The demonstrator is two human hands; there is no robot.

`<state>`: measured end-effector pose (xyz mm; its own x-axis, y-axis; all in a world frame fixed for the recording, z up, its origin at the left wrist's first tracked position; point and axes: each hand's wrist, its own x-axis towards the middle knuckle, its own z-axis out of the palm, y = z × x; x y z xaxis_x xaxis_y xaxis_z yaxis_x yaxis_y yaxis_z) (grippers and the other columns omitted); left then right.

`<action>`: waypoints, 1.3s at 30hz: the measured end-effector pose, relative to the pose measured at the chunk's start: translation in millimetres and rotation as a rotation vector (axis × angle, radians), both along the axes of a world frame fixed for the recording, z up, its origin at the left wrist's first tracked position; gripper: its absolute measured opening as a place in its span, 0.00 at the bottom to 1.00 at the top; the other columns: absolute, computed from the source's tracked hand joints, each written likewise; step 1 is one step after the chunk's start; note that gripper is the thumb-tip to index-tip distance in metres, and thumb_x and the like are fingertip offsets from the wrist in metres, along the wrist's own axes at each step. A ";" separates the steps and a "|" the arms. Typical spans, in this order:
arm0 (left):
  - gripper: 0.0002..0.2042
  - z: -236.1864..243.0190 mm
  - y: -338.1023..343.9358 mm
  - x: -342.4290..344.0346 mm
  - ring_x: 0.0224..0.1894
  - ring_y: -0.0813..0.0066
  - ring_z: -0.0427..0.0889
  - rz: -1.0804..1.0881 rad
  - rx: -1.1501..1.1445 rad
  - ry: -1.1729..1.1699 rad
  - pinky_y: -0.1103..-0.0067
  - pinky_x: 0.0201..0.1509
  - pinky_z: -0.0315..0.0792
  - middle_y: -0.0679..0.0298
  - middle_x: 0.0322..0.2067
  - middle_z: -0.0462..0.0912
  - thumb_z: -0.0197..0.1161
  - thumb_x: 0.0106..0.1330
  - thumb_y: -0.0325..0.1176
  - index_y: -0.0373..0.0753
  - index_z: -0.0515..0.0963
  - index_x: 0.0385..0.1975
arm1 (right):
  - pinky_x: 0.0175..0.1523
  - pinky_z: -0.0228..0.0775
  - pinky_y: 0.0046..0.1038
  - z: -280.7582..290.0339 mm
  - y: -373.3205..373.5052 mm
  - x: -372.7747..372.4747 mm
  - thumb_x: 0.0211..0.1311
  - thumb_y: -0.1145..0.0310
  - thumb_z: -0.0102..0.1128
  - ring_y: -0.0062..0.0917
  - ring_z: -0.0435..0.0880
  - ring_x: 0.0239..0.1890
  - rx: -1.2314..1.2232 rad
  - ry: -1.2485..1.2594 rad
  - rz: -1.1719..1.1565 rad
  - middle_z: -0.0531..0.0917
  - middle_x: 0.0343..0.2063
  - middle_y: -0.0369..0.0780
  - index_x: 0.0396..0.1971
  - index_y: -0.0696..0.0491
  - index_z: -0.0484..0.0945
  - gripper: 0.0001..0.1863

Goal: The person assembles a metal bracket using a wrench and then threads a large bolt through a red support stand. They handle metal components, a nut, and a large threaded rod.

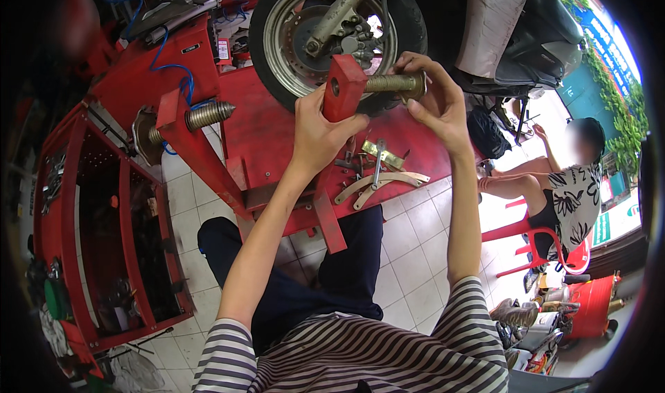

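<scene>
My left hand [317, 135] is wrapped round a red metal post [344, 81] of a wheel clamp. A thick threaded screw [388, 83] passes through the post's top and points right. My right hand [441, 105] has its fingers curled round the screw's wide outer head [420, 87]. Left of my left hand stands a second red post [197, 154] with its own threaded screw [210, 115]. Just beyond both posts a scooter's front wheel [261, 43] rests on the red lift platform [256, 135]. Curved metal strips [360, 185] and small hardware lie on the platform.
An open red tool cabinet [128, 220] stands at the left, and a red cabinet with a blue hose [188, 81] is behind it. On the right a person sits on a red plastic chair [537, 237]. Loose parts and a red drum [589, 306] crowd the lower right.
</scene>
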<state>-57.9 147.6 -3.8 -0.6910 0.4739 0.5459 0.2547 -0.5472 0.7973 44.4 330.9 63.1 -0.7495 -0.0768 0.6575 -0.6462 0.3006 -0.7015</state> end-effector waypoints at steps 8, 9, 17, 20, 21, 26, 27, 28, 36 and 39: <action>0.12 8.8 -5.9 4.3 0.20 0.84 0.73 -0.034 -0.001 -0.032 0.80 0.25 0.68 0.69 0.17 0.75 0.67 0.49 0.26 0.30 0.77 0.33 | 0.59 0.67 0.30 -37.0 -18.7 -22.4 0.67 0.65 0.59 0.30 0.73 0.58 -0.240 0.246 0.027 0.69 0.59 0.46 0.61 0.61 0.64 0.27; 0.11 6.2 -3.2 2.0 0.19 0.84 0.74 -0.010 0.011 0.001 0.80 0.24 0.68 0.69 0.17 0.74 0.67 0.48 0.26 0.30 0.77 0.32 | 0.59 0.67 0.30 -40.8 -20.0 -24.0 0.68 0.65 0.58 0.30 0.73 0.58 -0.258 0.267 0.006 0.69 0.59 0.47 0.61 0.61 0.64 0.27; 0.10 7.5 -10.9 5.3 0.18 0.77 0.79 -0.047 0.018 0.058 0.80 0.24 0.73 0.63 0.19 0.80 0.65 0.55 0.22 0.28 0.75 0.37 | 0.59 0.67 0.31 -47.4 -38.7 -26.4 0.75 0.65 0.43 0.35 0.78 0.53 -0.177 0.366 -0.227 0.70 0.60 0.51 0.64 0.59 0.60 0.23; 0.08 10.3 -16.0 5.6 0.20 0.77 0.79 -0.134 -0.005 0.041 0.79 0.26 0.74 0.64 0.22 0.79 0.64 0.55 0.23 0.30 0.75 0.34 | 0.59 0.69 0.33 -47.7 -45.1 -24.5 0.77 0.66 0.40 0.35 0.78 0.53 -0.185 0.392 -0.246 0.71 0.60 0.52 0.65 0.59 0.59 0.22; 0.09 10.4 -18.0 8.1 0.21 0.80 0.78 -0.154 -0.011 -0.009 0.80 0.24 0.73 0.67 0.23 0.77 0.65 0.54 0.23 0.32 0.75 0.33 | 0.63 0.67 0.34 -42.6 -50.4 -21.8 0.77 0.64 0.42 0.36 0.76 0.58 -0.187 0.364 -0.248 0.69 0.63 0.50 0.67 0.58 0.57 0.25; 0.09 16.5 -10.5 7.7 0.21 0.79 0.77 -0.143 0.029 0.026 0.80 0.24 0.73 0.67 0.23 0.77 0.64 0.53 0.23 0.32 0.75 0.33 | 0.56 0.66 0.24 -45.1 -46.4 -24.6 0.77 0.62 0.42 0.23 0.74 0.55 -0.175 0.407 -0.316 0.72 0.58 0.42 0.65 0.58 0.61 0.23; 0.09 17.5 -8.7 7.0 0.21 0.79 0.78 -0.137 0.032 0.024 0.80 0.24 0.73 0.67 0.23 0.77 0.64 0.53 0.23 0.32 0.75 0.33 | 0.56 0.66 0.24 -41.0 -46.4 -24.7 0.77 0.61 0.43 0.23 0.75 0.55 -0.159 0.435 -0.335 0.73 0.57 0.42 0.65 0.58 0.62 0.23; 0.09 17.6 -7.4 6.4 0.21 0.79 0.78 -0.133 0.036 0.021 0.80 0.24 0.73 0.67 0.23 0.77 0.64 0.53 0.23 0.32 0.75 0.33 | 0.58 0.65 0.25 -38.1 -45.8 -19.7 0.76 0.63 0.44 0.24 0.74 0.57 -0.064 0.415 -0.390 0.71 0.59 0.42 0.66 0.58 0.61 0.24; 0.07 9.6 -8.7 4.1 0.19 0.72 0.81 -0.113 0.028 0.067 0.77 0.27 0.76 0.59 0.20 0.80 0.63 0.57 0.22 0.29 0.72 0.32 | 0.68 0.60 0.33 -52.2 -57.3 46.5 0.75 0.69 0.48 0.33 0.66 0.69 0.128 0.157 -0.587 0.65 0.68 0.44 0.72 0.54 0.53 0.29; 0.07 11.1 -6.3 6.8 0.18 0.72 0.81 -0.140 0.027 0.054 0.77 0.25 0.76 0.59 0.19 0.79 0.62 0.57 0.21 0.29 0.72 0.33 | 0.68 0.61 0.33 -59.5 -61.1 43.0 0.75 0.70 0.47 0.33 0.68 0.68 0.028 0.080 -0.499 0.66 0.66 0.46 0.72 0.54 0.52 0.29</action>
<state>-51.1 141.3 7.3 -0.5888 0.5482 0.5940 0.2164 -0.6011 0.7693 87.4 269.8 3.6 -0.6465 0.2598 0.7173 -0.4703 0.6046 -0.6429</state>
